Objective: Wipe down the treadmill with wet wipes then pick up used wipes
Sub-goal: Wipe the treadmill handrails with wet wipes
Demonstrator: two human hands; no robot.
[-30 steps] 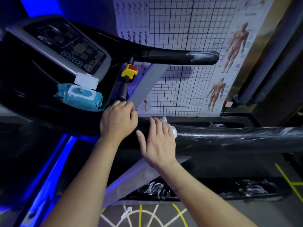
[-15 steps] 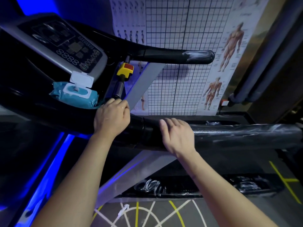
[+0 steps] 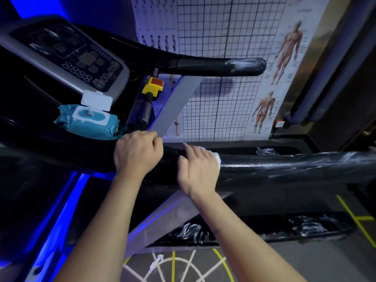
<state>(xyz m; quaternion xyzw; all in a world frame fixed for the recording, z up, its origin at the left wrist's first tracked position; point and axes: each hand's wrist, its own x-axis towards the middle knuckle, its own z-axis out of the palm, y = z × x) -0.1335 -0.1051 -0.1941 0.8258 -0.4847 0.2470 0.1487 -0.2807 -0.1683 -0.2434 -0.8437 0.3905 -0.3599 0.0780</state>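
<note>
A person leans over a treadmill point(image 3: 40, 143) in a room lit with blue light, both bare arms reaching in from 6 o'clock. The right hand point(image 3: 198, 169) lies across the near handrail point(image 3: 284, 165) at centre, fingers laid almost flat and pressing a white wipe point(image 3: 217, 158) against the black bar. Only the wipe's edge shows past the fingertips. Just beside it, toward 9 o'clock, the left hand point(image 3: 138, 153) grips the same rail with its fingers curled over the top. An open blue pack of wet wipes point(image 3: 89, 123) sits on the ledge at 10 o'clock, below the console point(image 3: 67, 55). The far handrail point(image 3: 213, 67) runs toward 1 o'clock before an anatomy poster point(image 3: 284, 49). A small white scrap point(image 3: 155, 263) lies on the floor at 6 o'clock.
</note>
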